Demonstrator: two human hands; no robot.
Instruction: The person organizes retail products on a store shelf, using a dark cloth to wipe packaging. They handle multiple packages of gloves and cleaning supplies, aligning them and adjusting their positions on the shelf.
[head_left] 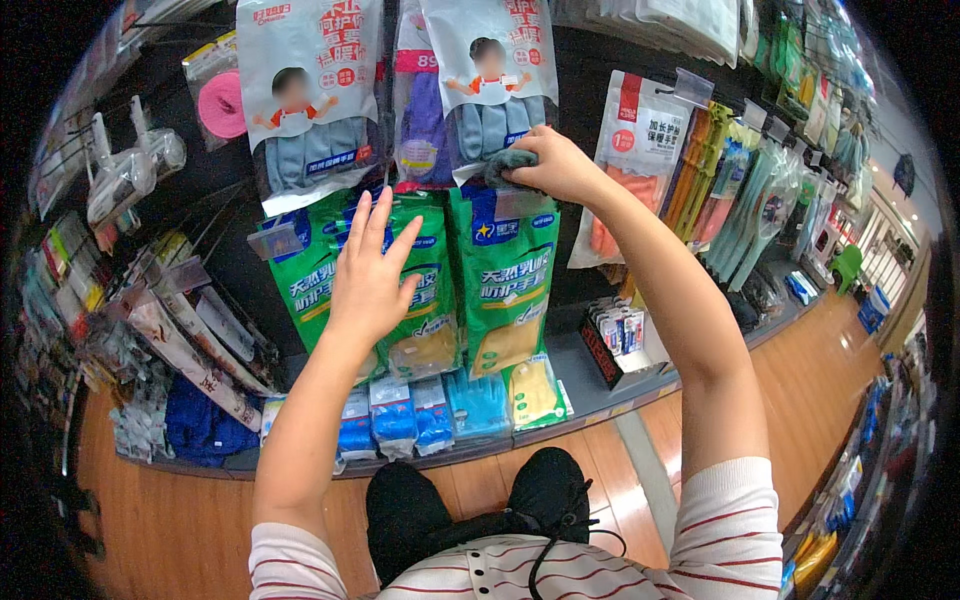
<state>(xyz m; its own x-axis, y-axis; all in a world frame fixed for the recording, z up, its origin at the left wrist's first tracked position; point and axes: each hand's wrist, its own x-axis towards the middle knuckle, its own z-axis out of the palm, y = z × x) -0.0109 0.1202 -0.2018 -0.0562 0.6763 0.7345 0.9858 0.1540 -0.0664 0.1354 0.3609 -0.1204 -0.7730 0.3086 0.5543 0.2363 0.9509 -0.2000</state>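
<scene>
My right hand (550, 165) is closed round a dark grey-green cloth (509, 165), bunched up at the lower edge of a hanging pack of grey-blue gloves (490, 122). My left hand (372, 265) has its fingers spread, and it is in front of green packs of rubber gloves (428, 325); whether it touches them I cannot tell. Another green glove pack (507, 285) hangs below my right hand. To the left hangs a second pack of grey-blue gloves (305, 150), with a purple glove pack (424, 125) between the two.
Blue packs (393, 415) lie on the bottom shelf (600, 405), beside a display box (625, 345). A pack with pink-orange gloves (625, 200) hangs at the right. Plastic price holders (280, 238) jut out on hooks. Wooden floor (800, 375) runs along the aisle.
</scene>
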